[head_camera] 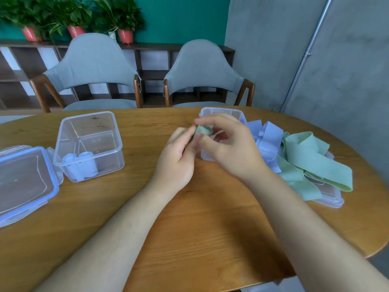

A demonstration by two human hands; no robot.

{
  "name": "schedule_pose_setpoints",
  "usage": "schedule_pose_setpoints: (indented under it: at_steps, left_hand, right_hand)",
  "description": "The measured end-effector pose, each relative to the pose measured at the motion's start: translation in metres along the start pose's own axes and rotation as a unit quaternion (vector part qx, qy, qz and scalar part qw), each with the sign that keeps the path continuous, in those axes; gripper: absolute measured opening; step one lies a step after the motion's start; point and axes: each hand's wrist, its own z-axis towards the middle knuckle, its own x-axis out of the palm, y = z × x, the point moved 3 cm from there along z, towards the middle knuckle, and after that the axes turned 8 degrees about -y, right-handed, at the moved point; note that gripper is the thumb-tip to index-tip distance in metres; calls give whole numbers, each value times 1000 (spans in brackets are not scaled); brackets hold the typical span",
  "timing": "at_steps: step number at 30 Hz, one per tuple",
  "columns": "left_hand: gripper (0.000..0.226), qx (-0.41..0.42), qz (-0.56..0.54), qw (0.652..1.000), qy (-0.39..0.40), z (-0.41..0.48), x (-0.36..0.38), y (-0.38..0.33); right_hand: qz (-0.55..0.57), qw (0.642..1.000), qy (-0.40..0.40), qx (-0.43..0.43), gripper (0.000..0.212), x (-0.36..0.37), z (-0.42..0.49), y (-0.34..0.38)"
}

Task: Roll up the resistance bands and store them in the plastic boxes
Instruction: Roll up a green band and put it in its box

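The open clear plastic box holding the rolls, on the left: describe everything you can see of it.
The open clear plastic box is rectangular with rounded corners, a thick rim and see-through, slightly scuffed walls. It stands upright, lidless, on the wooden table, left of centre. Two pale lilac rolled bands sit side by side at its near left end. A blue-edged clear lid lies just to its left; whether they touch is unclear.

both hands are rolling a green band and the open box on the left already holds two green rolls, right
Not quite. The two rolls in the open box on the left are pale lilac-blue, not green, as the head view shows. The rest stands: the left hand and right hand pinch a green band rolled up between them.
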Motion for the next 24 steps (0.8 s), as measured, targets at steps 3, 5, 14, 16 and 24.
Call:
schedule_pose_setpoints:
  at_steps: [3, 5, 14, 16, 24]
  left_hand:
    - [33, 23, 18, 1000, -12, 0, 1, 1]
    - [35, 27, 31, 999, -23, 0, -1, -1]
    - [53, -8, 124, 992, -17, -6, 10, 12]
    - [57, -8, 166, 986, 21, -8, 15, 19]
    - [48, -39, 152, 987, 39, -6, 19, 30]
  right_hand:
    - [-13, 993, 103, 57, 17, -15, 22, 9]
    - [-42, 986, 150, 57, 13, -23, 34, 16]
    - [-225, 962, 121, 93, 5, -33, 90, -2]
    - [-290, 938, 150, 116, 8, -24, 94, -21]
    - [-280, 897, 274, 203, 24, 8, 85, -53]
